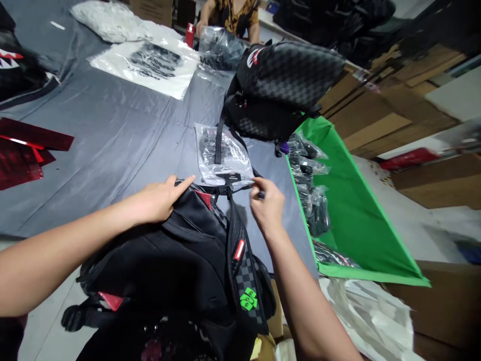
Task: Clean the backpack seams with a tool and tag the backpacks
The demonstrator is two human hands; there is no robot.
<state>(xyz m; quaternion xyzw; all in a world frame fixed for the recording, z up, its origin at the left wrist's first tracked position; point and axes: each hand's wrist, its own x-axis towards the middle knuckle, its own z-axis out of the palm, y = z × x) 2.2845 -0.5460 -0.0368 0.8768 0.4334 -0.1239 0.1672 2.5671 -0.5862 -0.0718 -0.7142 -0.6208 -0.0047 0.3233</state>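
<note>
A black backpack [180, 250] with a checkered strap and a green tag lies at the near table edge. My left hand [161, 198] rests flat on its top, fingers stretched out. My right hand [266, 203] is pinched on something small and dark at the backpack's top, close to a clear plastic bag [225, 160] holding dark parts; I cannot make out what the fingers hold. A second, grey checkered backpack [281, 85] sits farther back, its strap lying over the plastic bag.
The table is covered in a grey sheet [112, 130]. A green bin [349, 210] to the right holds several bagged items. Red sheets [22, 150] lie at the left. White printed bags [150, 62] lie farther back. Another person [233, 15] sits at the far end.
</note>
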